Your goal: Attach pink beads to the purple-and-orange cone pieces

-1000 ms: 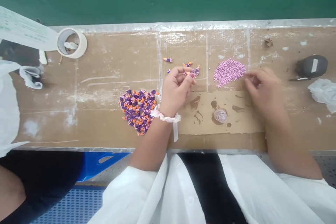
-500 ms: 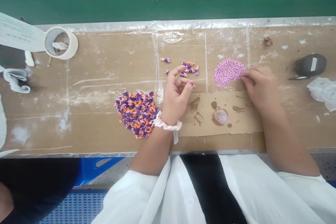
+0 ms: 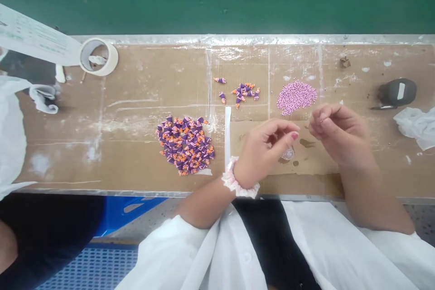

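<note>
My right hand (image 3: pixel 340 133) is closed in a pinch near the lower right of the pink bead pile (image 3: pixel 297 97). A tiny pink bead (image 3: pixel 322 120) shows at its fingertips. My left hand (image 3: pixel 268 147), with a scrunchie (image 3: pixel 238 180) on the wrist, faces it with thumb and curled fingers close together; anything between them is too small to make out. Below the fingers, a small clear cup (image 3: pixel 288 154) on a stained cardboard piece (image 3: pixel 316 163) is partly hidden. Several purple-and-orange figurines (image 3: pixel 245 93) lie beyond my left hand, and a larger heap of figurines (image 3: pixel 186 146) lies to its left.
A tape roll (image 3: pixel 99 57) and a printed sheet (image 3: pixel 41 34) are at the far left, near white plastic (image 3: pixel 12 131). On the right are a dark rounded object (image 3: pixel 397 92) and crumpled white plastic (image 3: pixel 416 126). Another person's dark-clothed leg (image 3: pixel 50 235) shows lower left.
My left hand has moved right and nearer to me, its fingers drawing together, away from the small figurine group. My right hand has left the bead pile's edge and come nearer to me.
</note>
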Demonstrator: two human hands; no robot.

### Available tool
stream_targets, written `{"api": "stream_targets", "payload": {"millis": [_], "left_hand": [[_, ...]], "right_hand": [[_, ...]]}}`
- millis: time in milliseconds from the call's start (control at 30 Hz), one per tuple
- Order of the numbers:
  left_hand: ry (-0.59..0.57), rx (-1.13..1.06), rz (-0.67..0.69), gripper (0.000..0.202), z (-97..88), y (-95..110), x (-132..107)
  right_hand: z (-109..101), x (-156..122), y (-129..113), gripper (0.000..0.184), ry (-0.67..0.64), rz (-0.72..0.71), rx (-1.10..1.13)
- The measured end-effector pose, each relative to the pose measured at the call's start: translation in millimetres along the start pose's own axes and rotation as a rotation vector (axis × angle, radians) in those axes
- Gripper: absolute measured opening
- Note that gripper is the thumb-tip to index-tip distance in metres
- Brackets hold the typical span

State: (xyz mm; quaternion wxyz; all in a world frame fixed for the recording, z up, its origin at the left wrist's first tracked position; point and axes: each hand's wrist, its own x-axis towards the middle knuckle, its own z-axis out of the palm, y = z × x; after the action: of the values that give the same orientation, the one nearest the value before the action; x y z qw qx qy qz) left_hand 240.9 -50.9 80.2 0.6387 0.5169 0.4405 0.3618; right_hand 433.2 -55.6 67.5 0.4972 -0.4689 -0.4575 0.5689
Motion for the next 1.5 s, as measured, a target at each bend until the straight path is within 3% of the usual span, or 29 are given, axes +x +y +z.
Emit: {"api": "stream_targets", "payload": {"millis": [267, 467, 767, 900, 1200, 1333, 1400, 1500], "left_hand": [[-0.090, -0.467, -0.121, 0.025, 18.2, -13, -3], [-0.144, -0.552, -0.232, 0.028, 17.8, -12, -2], [-0.145, -0.666, -0.222, 0.028, 22.8, -16, -2], [-0.153, -0.719, -0.272, 0.027, 24.7, -14, -4], [-0.202, -0.862, -0.467, 0.033, 28.5, -8, -9], [-0.145, -0.719, -0.341, 0.034, 30.3, -10, -10], [-0.065, -0.586, -0.162, 0.029, 29.6, -11, -10], [0.066, -0.216, 0.207, 0.015, 24.6, -13, -9]], "right_hand": [[11, -16, -8, 0.005, -0.135, -0.067, -0.052], [11, -19, -11, 0.016, -0.137, -0.220, -0.174], [19, -25, -5, 0.033, 0.004, -0.458, -0.373], [19, -27, -4, 0.040, 0.009, -0.553, -0.445], [18, -27, 0, 0.029, 0.008, -0.557, -0.417], [23, -28, -1, 0.018, 0.004, -0.479, -0.368], [24, -28, -4, 0.014, -0.019, -0.424, -0.336], [23, -27, -8, 0.010, -0.069, -0.313, -0.304]]}}
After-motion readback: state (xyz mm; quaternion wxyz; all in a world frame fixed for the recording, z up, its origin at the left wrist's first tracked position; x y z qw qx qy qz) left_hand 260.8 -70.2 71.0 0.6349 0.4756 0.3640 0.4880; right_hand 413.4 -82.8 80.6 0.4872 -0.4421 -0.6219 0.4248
